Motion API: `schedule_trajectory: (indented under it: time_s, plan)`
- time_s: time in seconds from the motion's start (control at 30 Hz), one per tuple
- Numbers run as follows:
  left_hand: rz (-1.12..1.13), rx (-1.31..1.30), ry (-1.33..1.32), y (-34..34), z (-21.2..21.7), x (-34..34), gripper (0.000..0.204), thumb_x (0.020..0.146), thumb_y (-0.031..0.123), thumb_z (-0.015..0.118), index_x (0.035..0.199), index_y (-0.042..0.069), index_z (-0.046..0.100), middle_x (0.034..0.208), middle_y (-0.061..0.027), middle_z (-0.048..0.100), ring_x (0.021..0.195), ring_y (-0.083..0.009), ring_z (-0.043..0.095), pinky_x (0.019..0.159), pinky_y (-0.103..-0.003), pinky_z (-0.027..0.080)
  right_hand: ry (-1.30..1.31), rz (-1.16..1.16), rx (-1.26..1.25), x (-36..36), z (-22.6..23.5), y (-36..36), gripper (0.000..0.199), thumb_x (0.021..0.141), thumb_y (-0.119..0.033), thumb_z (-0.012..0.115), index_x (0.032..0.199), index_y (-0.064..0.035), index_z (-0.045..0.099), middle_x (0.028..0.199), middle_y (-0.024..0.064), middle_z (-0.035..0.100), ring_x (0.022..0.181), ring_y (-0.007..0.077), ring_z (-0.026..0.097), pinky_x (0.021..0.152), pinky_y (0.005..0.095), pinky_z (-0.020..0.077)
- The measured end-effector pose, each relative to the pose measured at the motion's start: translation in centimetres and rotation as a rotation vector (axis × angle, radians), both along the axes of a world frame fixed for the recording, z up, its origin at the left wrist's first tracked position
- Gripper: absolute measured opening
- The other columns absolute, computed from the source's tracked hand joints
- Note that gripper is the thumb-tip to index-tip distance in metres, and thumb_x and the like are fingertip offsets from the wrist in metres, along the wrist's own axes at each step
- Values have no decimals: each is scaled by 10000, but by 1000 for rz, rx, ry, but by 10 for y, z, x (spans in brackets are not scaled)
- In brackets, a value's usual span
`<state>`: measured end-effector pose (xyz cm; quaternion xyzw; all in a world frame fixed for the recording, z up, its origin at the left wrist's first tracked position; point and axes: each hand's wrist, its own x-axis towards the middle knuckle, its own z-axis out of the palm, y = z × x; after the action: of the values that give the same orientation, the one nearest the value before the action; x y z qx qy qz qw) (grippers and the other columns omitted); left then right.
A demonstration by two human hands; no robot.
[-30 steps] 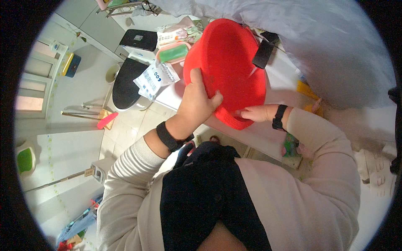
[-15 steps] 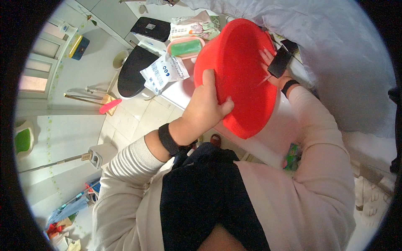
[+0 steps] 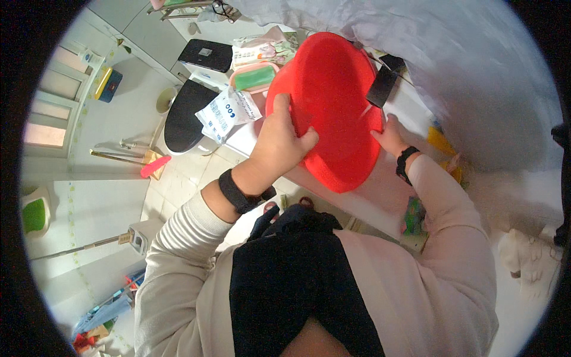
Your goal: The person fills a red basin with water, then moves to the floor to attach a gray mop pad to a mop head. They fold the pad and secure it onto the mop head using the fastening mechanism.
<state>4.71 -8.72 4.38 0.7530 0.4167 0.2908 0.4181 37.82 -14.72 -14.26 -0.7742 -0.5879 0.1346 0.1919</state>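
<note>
The left hand [image 3: 279,143] has its grip clamped on the near rim of a smooth red plastic basin [image 3: 333,107] — round, deep, tilted on edge above the white tabletop [image 3: 250,140]. The right hand [image 3: 389,135] presses the opposite rim, fingers curled behind. Beyond lie a crinkled white packet [image 3: 226,113], a green soap dish [image 3: 254,77] and a glossy black toilet lid [image 3: 181,116].

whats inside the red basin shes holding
Nothing shows inside the red basin: only bare red wall and bottom. The left hand grips its near rim, the right hand the far side. What lies behind the basin is covered.
</note>
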Motion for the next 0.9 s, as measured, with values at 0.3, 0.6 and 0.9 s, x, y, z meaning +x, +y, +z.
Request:
schedule_trajectory:
  time_s: [0.3,0.6,0.9]
  plan:
    - [-68,46,20,14,41,-1,560,786,67,669,1256,-58,390,970,-187,655,835,-192,662,695,-301,535,890,-203,-348,-20,35,-24,553,843,-27,594,1342,-42,355,1127,120,592,919,217,609,699,362,519]
    - [-133,-32,101,33,71,0,477,820,96,642,1207,-89,433,924,-152,651,735,-159,642,611,-254,516,816,-240,-428,-50,75,-59,443,826,-18,547,1258,23,462,1072,121,616,906,235,613,694,387,520]
    - [-144,-231,-112,47,64,14,551,803,236,721,1153,-120,487,904,-168,642,714,-156,633,606,-259,518,1277,-129,-557,-42,88,-78,384,871,-29,473,1252,-26,518,1203,103,602,1031,255,619,818,452,545]
